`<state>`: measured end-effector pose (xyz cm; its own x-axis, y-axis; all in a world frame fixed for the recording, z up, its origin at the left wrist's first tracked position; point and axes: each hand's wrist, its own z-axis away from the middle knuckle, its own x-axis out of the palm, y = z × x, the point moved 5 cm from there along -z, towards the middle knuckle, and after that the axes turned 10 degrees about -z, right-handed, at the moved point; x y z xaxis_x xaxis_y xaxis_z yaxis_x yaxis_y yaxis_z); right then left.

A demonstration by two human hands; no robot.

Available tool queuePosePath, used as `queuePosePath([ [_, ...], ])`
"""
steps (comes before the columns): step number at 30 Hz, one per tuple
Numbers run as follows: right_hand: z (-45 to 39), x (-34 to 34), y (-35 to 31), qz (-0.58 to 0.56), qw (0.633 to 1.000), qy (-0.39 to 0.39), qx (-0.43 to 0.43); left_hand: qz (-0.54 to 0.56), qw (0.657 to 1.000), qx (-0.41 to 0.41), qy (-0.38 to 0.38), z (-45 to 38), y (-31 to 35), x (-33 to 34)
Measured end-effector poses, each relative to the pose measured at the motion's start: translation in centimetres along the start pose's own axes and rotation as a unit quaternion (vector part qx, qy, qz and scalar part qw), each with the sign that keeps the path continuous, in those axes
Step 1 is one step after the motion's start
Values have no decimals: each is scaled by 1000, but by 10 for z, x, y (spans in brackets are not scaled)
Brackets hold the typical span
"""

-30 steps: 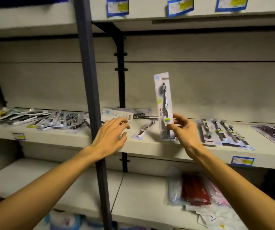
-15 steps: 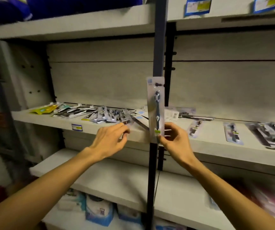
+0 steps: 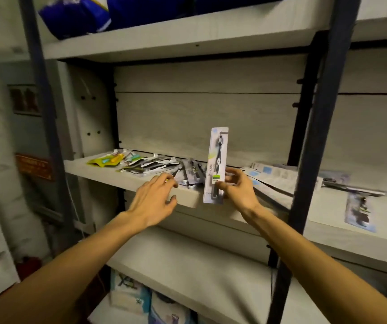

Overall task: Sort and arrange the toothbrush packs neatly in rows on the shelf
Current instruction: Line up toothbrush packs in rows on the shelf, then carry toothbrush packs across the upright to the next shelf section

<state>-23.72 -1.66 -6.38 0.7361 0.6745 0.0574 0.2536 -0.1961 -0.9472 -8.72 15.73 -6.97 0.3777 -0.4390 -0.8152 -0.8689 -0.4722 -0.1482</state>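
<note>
My right hand (image 3: 238,187) pinches the lower part of a long white toothbrush pack (image 3: 217,160) and holds it upright in front of the grey shelf (image 3: 122,177). My left hand (image 3: 156,196) reaches over the shelf's front edge with its fingers spread and relaxed, its fingertips at a loose heap of dark toothbrush packs (image 3: 162,167). A yellow-green pack (image 3: 105,160) lies at the heap's left end. More flat packs (image 3: 279,175) lie on the shelf to the right of the upright pack.
A dark metal upright (image 3: 314,146) stands just right of my right hand, another upright (image 3: 45,118) at the left. One pack (image 3: 360,211) lies alone at the far right. Blue bags (image 3: 89,12) sit on the shelf above. A lower shelf (image 3: 188,265) runs under my arms.
The view has swung left, so the left bay now fills the middle. Both hands moved left with it, the right hand still carrying the upright pack past the metal upright.
</note>
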Motion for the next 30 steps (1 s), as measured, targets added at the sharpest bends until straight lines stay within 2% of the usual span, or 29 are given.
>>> queuePosePath([
  [6,-74,38,15,21,1000,9,-17,-3,1000,13,-24,-47,-44,40],
  [9,-105,54,30,102,994,-20,-26,34,999,2,-36,-73,-54,65],
  [11,-120,61,38,226,972,-45,-50,55,997,0,-48,-91,-56,83],
  [13,-131,63,39,359,927,-44,-103,62,996,16,-60,-108,-53,99],
  [15,-137,65,38,415,899,-59,-127,79,994,32,-67,-121,-52,111],
  [21,-144,69,49,442,884,-128,-75,124,986,59,-90,-151,-60,121],
  [30,-131,70,46,464,880,-76,-65,236,968,63,-63,-167,-62,122],
])
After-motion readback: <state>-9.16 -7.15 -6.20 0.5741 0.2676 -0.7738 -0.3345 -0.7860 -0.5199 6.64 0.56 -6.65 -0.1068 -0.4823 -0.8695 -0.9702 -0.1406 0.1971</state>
